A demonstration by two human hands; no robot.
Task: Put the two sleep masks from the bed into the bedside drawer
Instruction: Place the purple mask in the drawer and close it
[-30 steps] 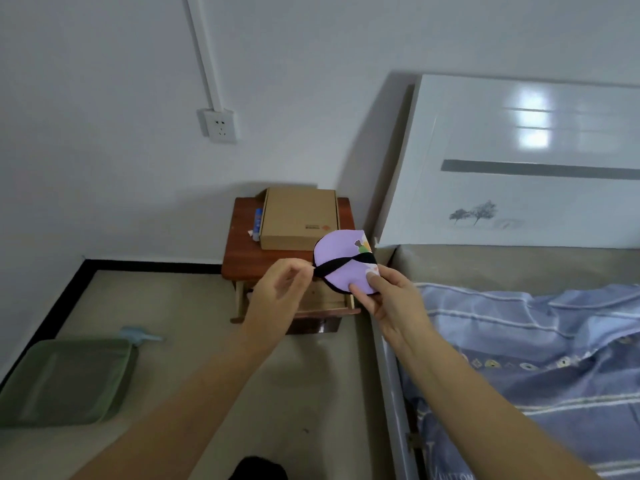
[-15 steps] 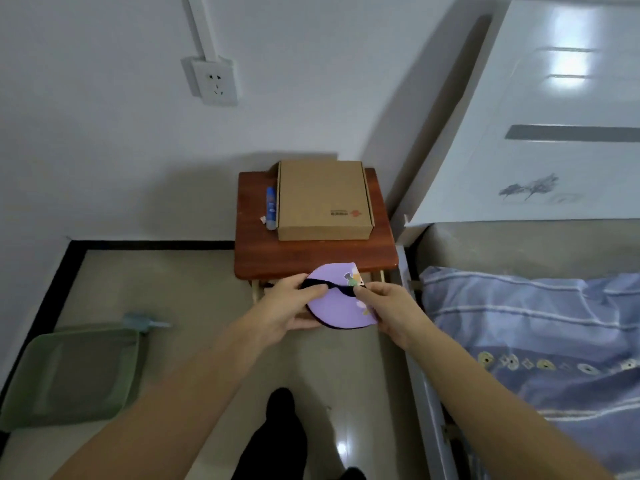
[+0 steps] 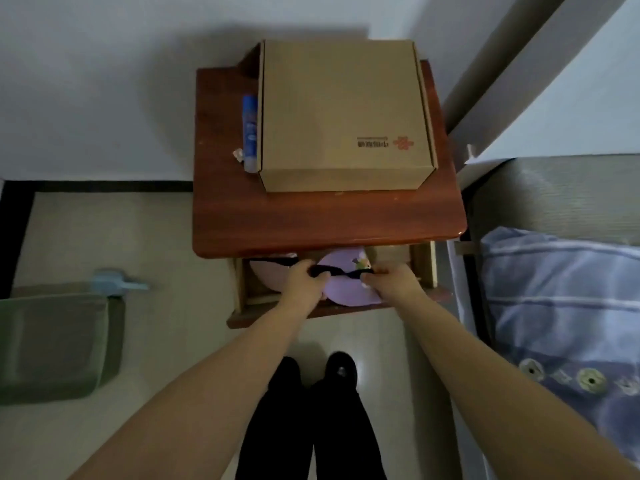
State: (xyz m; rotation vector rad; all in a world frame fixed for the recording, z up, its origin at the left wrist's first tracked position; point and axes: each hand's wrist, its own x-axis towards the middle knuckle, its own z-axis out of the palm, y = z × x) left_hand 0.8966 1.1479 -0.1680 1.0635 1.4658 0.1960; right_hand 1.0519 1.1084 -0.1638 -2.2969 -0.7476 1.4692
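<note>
A purple sleep mask with a black strap lies low inside the open bedside drawer. My left hand grips its left side and strap. My right hand pinches its right side. A pink sleep mask with a black strap lies in the left part of the same drawer, partly under my left hand and the cabinet top. The drawer's front panel sticks out below the red-brown bedside cabinet.
A cardboard box and a blue glue stick sit on the cabinet top. The bed with a blue striped quilt is at the right. A green basin stands on the floor at the left. My legs and shoes are below.
I have stepped closer and lean over the cabinet. Both hands have lowered the purple mask from in front of the cabinet into the open drawer.
</note>
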